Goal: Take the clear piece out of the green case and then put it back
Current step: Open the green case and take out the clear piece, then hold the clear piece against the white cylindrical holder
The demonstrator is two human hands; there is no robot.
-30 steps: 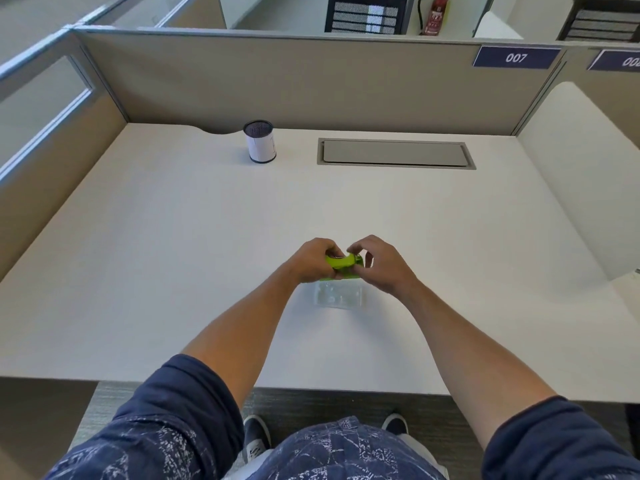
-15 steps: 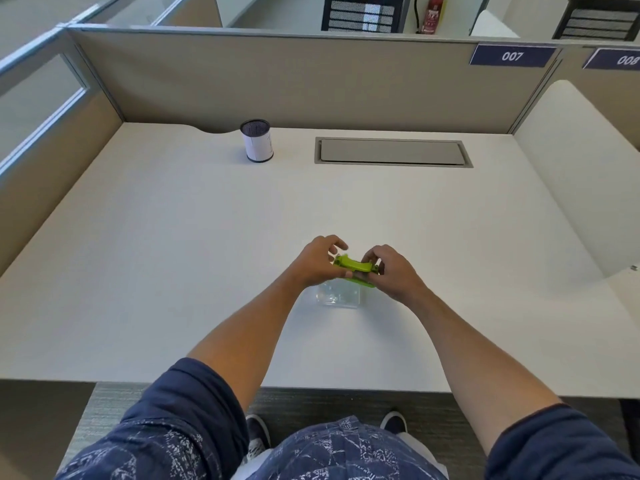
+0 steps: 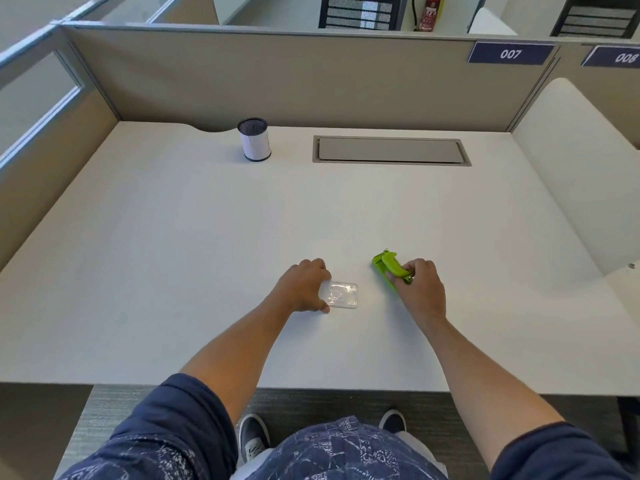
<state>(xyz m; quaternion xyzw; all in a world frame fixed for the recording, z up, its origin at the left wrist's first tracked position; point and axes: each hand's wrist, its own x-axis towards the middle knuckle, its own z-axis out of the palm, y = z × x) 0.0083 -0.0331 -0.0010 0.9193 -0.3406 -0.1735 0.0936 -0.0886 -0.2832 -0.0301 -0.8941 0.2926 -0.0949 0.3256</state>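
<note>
The clear piece (image 3: 340, 295), a flat rectangular transparent plastic part, lies on the white desk near its front middle. My left hand (image 3: 302, 285) rests on its left end, fingers curled around that edge. To the right, my right hand (image 3: 419, 288) grips the green case (image 3: 388, 268), a small bright green part held tilted just above or on the desk, its far end pointing away to the left. The two objects are apart by roughly a hand's width.
A white cylindrical pen cup (image 3: 254, 139) with a dark rim stands at the back left. A grey cable hatch (image 3: 391, 150) is set in the desk at the back. Beige partition walls (image 3: 277, 74) enclose the desk on three sides.
Both hands were together on the green case above the clear piece. Now they have parted: the right hand carried the green case to the right, the left hand dropped onto the clear piece.
</note>
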